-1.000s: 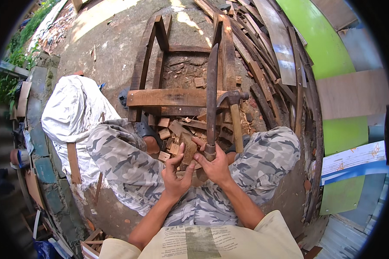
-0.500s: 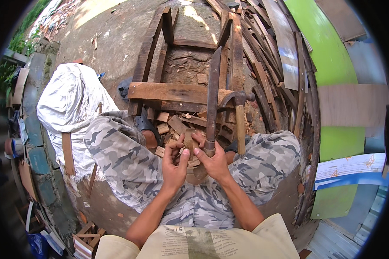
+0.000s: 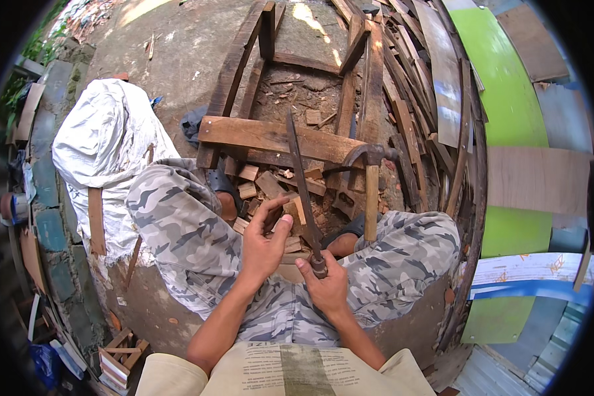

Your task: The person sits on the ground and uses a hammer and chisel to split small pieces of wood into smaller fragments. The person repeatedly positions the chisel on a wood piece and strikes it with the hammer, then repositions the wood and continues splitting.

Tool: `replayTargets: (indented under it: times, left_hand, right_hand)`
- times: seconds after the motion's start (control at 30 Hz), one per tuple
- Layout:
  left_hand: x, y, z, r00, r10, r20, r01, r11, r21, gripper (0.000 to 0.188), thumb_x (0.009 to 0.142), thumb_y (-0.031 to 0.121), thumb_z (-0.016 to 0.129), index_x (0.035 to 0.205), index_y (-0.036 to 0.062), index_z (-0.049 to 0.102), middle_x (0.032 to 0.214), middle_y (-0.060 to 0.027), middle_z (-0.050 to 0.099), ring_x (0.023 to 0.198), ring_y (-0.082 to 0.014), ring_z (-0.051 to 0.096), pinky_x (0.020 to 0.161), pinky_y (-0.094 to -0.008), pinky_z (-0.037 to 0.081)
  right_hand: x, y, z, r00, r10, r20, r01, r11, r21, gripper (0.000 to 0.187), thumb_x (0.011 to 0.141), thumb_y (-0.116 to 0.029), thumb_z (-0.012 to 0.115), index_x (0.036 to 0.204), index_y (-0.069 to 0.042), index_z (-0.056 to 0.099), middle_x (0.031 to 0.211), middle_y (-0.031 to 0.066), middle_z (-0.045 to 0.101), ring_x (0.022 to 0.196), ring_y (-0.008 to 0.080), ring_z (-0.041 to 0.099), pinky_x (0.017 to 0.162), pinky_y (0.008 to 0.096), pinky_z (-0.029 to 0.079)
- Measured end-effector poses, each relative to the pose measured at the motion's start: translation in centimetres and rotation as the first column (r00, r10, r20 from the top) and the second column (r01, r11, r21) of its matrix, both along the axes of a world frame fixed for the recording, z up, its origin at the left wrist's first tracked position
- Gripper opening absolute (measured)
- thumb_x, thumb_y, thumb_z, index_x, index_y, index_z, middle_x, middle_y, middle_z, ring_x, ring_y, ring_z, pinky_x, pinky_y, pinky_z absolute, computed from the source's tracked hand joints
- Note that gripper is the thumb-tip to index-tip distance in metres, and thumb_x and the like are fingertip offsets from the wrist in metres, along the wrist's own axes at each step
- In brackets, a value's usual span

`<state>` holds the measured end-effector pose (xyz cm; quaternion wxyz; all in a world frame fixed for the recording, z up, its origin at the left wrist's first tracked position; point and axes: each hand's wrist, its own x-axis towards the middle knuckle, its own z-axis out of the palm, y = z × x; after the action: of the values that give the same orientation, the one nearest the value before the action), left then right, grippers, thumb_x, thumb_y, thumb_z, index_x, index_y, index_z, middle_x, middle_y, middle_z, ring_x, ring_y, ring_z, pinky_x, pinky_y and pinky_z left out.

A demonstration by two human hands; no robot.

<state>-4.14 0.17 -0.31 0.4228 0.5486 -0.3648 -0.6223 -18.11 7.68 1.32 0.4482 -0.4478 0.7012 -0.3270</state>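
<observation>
My right hand (image 3: 327, 284) grips the handle of a machete (image 3: 301, 179), whose long dark blade points up and away, tilted a little left. Fingers and thumb of my left hand (image 3: 265, 244) are closed around a small piece of wood (image 3: 298, 210) just left of the blade; the fingers partly hide it. Beyond my hands, a wooden frame (image 3: 277, 140) of dark, rough bars lies on the ground. A claw hammer (image 3: 371, 198) hangs by its head on the frame's near bar, handle toward me.
Wood offcuts (image 3: 247, 190) and chips lie between my feet. Long wooden strips (image 3: 409, 125) are heaped at the right, beside green and brown panels (image 3: 518, 171). White cloth (image 3: 105, 142) covers something at the left, near a block wall (image 3: 56, 218).
My hands have moved apart. The right has drawn the machete back toward me and tilted its blade left; the left keeps the small wood piece. The view has shifted slightly.
</observation>
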Motion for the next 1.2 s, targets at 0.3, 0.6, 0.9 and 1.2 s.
replayTargets:
  times: [0.3,0.6,0.9,1.2]
  left_hand:
    - [-0.3,0.0,-0.4,1.0,0.01,-0.01,-0.011,0.999,-0.034,0.036,0.097,0.012,0.066,0.128,-0.0048,0.059,0.137,-0.0193,0.058,0.123,-0.0214,0.059,0.095,-0.0297,0.055]
    - [0.0,0.5,0.0,0.995,0.094,-0.033,-0.093,0.995,0.019,0.03,0.091,0.01,0.074,0.114,-0.0044,0.061,0.117,-0.0108,0.063,0.112,-0.0176,0.063,0.085,-0.0262,0.058]
    - [0.3,0.8,-0.8,0.996,0.056,0.068,-0.055,0.998,-0.017,0.026,0.091,0.01,0.073,0.111,-0.0028,0.062,0.109,-0.0077,0.065,0.107,-0.0152,0.063,0.094,-0.0286,0.05]
    - [0.1,0.9,-1.0,0.998,0.055,0.043,-0.054,0.998,-0.019,0.026,0.091,0.011,0.073,0.11,-0.0023,0.062,0.108,-0.0083,0.065,0.106,-0.015,0.062,0.095,-0.0283,0.049]
  right_hand:
    - [-0.4,0.6,-0.3,0.997,0.005,-0.077,-0.011,0.997,-0.075,0.023,0.09,-0.02,0.076,0.086,0.0,0.064,0.063,0.0104,0.063,0.054,0.0195,0.06,0.053,0.0335,0.047]
    - [-0.5,0.9,1.1,0.993,0.021,-0.12,-0.035,0.993,-0.114,0.021,0.09,-0.018,0.075,0.086,-0.001,0.063,0.062,0.0106,0.063,0.053,0.0195,0.063,0.051,0.0334,0.047]
    - [0.1,1.0,2.1,0.99,-0.024,-0.141,0.007,0.993,-0.121,0.021,0.091,-0.016,0.073,0.087,0.0,0.061,0.062,0.013,0.063,0.053,0.0274,0.065,0.051,0.0361,0.048]
    - [0.3,1.1,0.9,0.989,0.025,-0.145,-0.042,0.993,-0.113,0.02,0.092,-0.015,0.071,0.085,0.0,0.059,0.064,0.0152,0.064,0.056,0.0339,0.066,0.052,0.039,0.048]
